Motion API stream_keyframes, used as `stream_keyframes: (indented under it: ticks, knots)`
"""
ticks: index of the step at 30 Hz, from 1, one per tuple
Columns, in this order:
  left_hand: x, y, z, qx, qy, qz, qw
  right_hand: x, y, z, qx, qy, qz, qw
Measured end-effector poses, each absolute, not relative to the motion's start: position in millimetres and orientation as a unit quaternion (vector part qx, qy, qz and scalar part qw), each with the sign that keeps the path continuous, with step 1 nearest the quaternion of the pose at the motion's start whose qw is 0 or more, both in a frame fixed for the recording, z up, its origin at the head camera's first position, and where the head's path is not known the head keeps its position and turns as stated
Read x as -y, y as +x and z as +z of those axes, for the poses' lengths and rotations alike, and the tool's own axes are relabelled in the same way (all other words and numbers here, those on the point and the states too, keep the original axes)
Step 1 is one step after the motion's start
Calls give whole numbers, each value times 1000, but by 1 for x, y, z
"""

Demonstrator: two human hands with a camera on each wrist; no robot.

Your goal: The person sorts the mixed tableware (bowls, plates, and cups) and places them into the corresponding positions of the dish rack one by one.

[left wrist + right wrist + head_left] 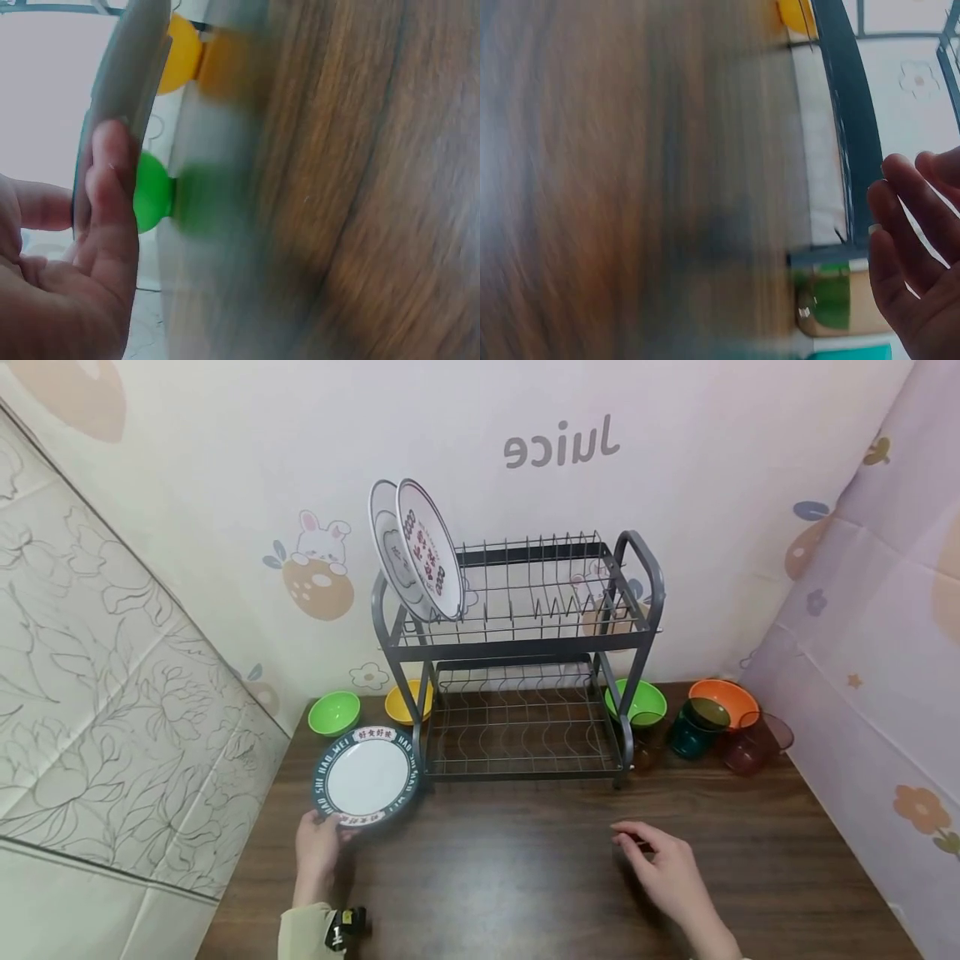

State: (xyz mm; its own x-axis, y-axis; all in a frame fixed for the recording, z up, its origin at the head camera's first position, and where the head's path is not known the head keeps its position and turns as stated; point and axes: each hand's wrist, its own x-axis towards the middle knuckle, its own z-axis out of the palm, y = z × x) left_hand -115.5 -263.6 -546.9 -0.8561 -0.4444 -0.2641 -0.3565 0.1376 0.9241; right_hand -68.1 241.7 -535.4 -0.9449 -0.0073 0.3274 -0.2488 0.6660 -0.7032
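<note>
My left hand (317, 843) pinches the near rim of a plate (367, 779) with a white centre and a dark green lettered border. In the left wrist view the plate (124, 82) shows edge-on, held above the table, with the thumb on one face and fingers on the other. Toward the right of the table, my right hand (663, 864) hovers with loosely bent fingers and holds nothing. In the right wrist view those relaxed fingers (904, 217) are apart from the rack. Two white plates (429, 550) stand upright at the left of the rack's top tier.
A dark two-tier dish rack (517, 650) stands at the back of the wooden table (487, 860). Green (334, 713) and yellow bowls (401, 703) sit left. At right are a green bowl (647, 700), an orange bowl (723, 697), a teal cup (688, 737) and reddish cup (745, 752).
</note>
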Motion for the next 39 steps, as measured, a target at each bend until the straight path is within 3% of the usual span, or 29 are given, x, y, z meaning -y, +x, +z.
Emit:
stream_keyframes:
  ticks: [9,15,39]
  knots:
    - [270,-90,-533,783,266,-560,48,-221,-66,-541,901,77,421,74]
    - [278,-82,-534,794,274,-541,42,-226,-67,-539,906,78,410,65]
    - [292,-64,-540,772,186,-604,-65,-243,-74,-545,917,54,393,43]
